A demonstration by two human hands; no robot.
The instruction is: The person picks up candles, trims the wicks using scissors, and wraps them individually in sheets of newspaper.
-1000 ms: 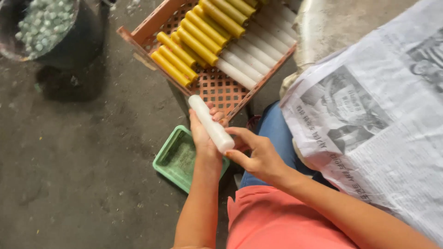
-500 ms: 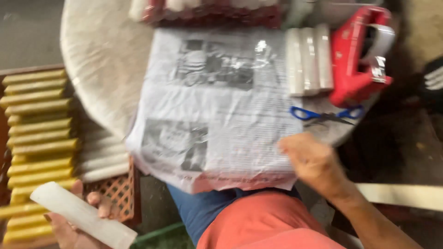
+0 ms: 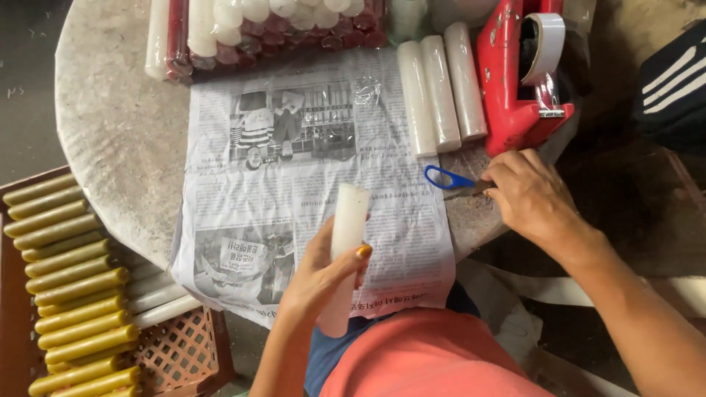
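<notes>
My left hand (image 3: 320, 278) grips a long white candle (image 3: 348, 220), held upright over a sheet of newspaper (image 3: 294, 176) spread on a round stone table (image 3: 118, 140). My right hand (image 3: 531, 197) rests on the table's right side, its fingers on a pair of blue-handled scissors (image 3: 448, 179). Three white candles (image 3: 441, 88) lie side by side just beyond the scissors, next to a red tape dispenser (image 3: 518, 73).
A bundle of white and red candles (image 3: 250, 29) lies at the table's far edge. At the lower left an orange plastic crate (image 3: 184, 353) holds rows of yellow candles (image 3: 66, 294) and some white ones. Another person's dark striped sleeve (image 3: 673, 81) shows at the right.
The view swung from the crate and floor up to the table. My left hand carried the white candle over the newspaper. My right hand let go of the candle and reached the scissors.
</notes>
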